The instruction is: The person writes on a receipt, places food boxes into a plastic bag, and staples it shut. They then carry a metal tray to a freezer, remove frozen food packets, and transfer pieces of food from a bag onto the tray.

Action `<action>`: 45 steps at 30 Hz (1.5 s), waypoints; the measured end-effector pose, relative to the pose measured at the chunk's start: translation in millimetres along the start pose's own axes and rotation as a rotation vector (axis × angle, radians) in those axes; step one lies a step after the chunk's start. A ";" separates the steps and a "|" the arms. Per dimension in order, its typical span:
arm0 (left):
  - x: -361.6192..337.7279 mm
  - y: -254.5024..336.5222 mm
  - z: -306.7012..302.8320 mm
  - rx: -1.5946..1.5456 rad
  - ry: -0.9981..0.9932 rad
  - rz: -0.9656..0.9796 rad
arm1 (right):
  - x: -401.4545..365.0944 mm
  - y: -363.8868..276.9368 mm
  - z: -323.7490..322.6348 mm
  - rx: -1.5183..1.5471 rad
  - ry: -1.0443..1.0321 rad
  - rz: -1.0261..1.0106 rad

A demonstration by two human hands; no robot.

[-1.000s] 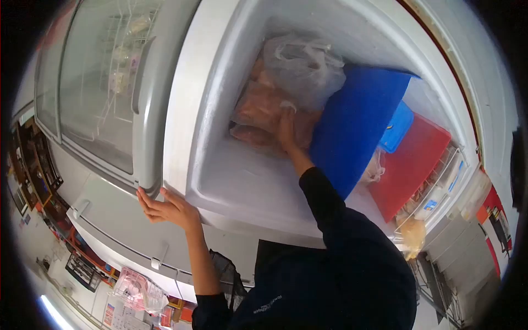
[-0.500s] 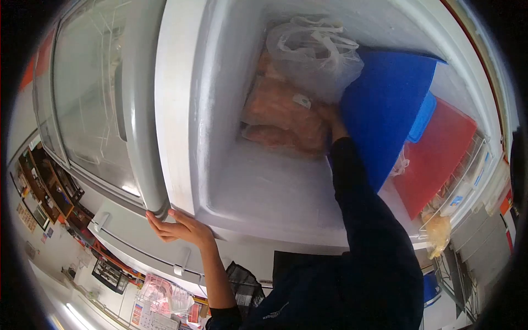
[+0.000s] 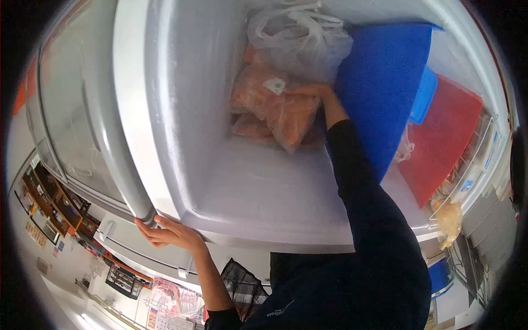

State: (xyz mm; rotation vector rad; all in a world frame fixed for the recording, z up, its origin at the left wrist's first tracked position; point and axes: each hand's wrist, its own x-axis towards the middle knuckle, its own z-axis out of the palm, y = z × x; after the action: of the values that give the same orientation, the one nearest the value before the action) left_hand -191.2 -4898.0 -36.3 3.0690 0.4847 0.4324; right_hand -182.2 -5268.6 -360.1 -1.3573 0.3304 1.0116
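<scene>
My right hand (image 3: pixel 313 91) reaches down into the chest freezer (image 3: pixel 264 192) and grips a clear bag of orange-pink frozen meat (image 3: pixel 291 118) by its upper right edge. A white label (image 3: pixel 275 86) shows on the bag, which sits tilted over more packed meat (image 3: pixel 250 126). Some of my fingertips are hidden against the plastic. Outside the freezer, my left hand (image 3: pixel 170 234) has its thumb and fingers around the lower corner of the grey-framed glass lid (image 3: pixel 118 154).
A whitish plastic bag (image 3: pixel 302 41) lies behind the meat. To the right stand a blue divider panel (image 3: pixel 385 93), a blue container lid (image 3: pixel 423 96) and a red panel (image 3: pixel 445 137). A wire basket (image 3: pixel 467 170) with a yellowish bag (image 3: pixel 448 220) hangs at the right rim.
The labelled meat bag has been pulled up and turned, its lower corner now pointing toward me. My left hand stays at the lid's corner. The view has shifted slightly.
</scene>
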 end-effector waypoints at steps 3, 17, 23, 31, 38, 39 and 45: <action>-2.2 -3.5 2.8 0.022 -0.006 -0.061 | 7.9 6.3 -3.8 0.019 -0.086 -0.039; -1.5 -20.5 1.2 0.174 -0.137 0.064 | 15.1 79.1 -23.9 0.230 -0.200 -0.075; -2.2 -24.1 0.2 0.349 -0.130 0.094 | 17.1 90.7 -26.1 0.285 -0.180 -0.088; -0.1 -27.8 0.9 0.382 -0.084 0.050 | 15.3 89.3 -24.4 0.316 -0.165 -0.088; -0.9 -12.2 3.2 0.371 -0.083 0.067 | 10.5 79.8 -22.5 0.306 -0.142 -0.095; -0.5 -15.0 2.5 0.375 -0.080 0.079 | 10.4 79.1 -21.0 0.307 -0.138 -0.093; -1.7 -24.7 1.9 0.352 -0.086 0.202 | 11.0 51.1 -16.7 0.258 -0.089 -0.111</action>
State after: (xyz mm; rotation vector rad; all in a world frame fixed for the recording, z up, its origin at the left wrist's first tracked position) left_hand -199.7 -4874.9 -39.8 3.4767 0.2743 0.2363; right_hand -208.8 -5285.0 -405.3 -1.0827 0.3046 0.9009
